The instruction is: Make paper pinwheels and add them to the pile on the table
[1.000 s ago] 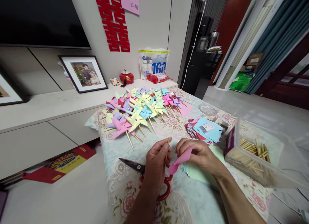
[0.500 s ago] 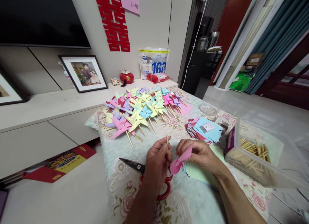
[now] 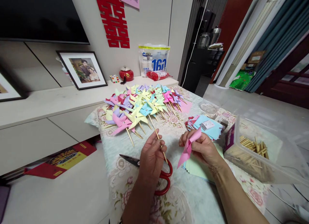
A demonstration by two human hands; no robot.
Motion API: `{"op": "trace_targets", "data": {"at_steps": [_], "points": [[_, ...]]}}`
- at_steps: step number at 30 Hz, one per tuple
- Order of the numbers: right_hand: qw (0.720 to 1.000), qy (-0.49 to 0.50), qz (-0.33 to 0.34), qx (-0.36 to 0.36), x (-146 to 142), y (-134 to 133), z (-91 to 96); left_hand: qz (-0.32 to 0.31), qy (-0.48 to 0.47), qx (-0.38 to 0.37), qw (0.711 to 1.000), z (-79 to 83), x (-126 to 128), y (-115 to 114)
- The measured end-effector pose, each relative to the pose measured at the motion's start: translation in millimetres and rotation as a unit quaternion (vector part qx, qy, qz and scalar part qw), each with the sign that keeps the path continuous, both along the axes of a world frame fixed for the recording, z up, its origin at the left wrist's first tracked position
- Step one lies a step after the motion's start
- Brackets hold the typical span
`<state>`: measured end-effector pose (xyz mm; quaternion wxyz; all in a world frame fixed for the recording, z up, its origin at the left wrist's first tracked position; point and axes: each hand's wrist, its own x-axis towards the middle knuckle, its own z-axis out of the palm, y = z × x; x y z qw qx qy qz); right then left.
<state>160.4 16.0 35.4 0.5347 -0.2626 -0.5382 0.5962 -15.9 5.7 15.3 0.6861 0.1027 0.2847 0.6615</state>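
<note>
My left hand (image 3: 152, 153) pinches a thin wooden stick (image 3: 158, 137), which leans with its top toward the pinwheels. Between the thumb and fingers of my right hand (image 3: 200, 146) is a pink paper pinwheel (image 3: 187, 151), folded and seen edge-on. The stick and the pink paper are apart. Scissors with red handles (image 3: 165, 183) lie on the cloth, partly beneath my left hand and wrist. Green paper sheets (image 3: 199, 167) lie under my right hand. Beyond both hands, many finished pinwheels (image 3: 136, 117) in several colours rest in a heap, sticks pointing toward me.
At right stands a clear plastic box (image 3: 251, 166) of wooden sticks. Behind my right hand, a small box (image 3: 207, 125) sits on stacked coloured paper (image 3: 214, 131). A flowered cloth (image 3: 130, 195) covers the table. A cabinet ledge (image 3: 48, 100) runs along the wall behind.
The stick has tilted from upright to slanting, and more of it shows in my left hand. My right hand has shifted slightly right and turned the pink pinwheel, away from the stick.
</note>
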Motion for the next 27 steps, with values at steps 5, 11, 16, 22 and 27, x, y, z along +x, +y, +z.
{"op": "trace_targets", "data": {"at_steps": [5, 11, 16, 22, 27], "points": [[0.983, -0.137, -0.02, 0.124, 1, -2, 1.8, -0.036, 0.143, 0.048, 0.988, -1.4, 13, -11], [0.917, -0.248, -0.096, 0.298, -3, -6, 12.0, -0.046, 0.245, 0.12, 0.961, -4.6, 14, -15], [0.873, -0.279, -0.178, 0.358, -7, -8, 13.8, -0.031, 0.284, 0.188, 0.94, 0.4, 12, -16], [0.866, -0.271, -0.2, 0.37, -12, -12, 16.8, -0.047, 0.283, 0.189, 0.939, 6.1, 13, -20], [0.868, -0.273, -0.202, 0.361, -14, -14, 17.2, -0.043, 0.271, 0.186, 0.943, 6.3, 13, -21]]}}
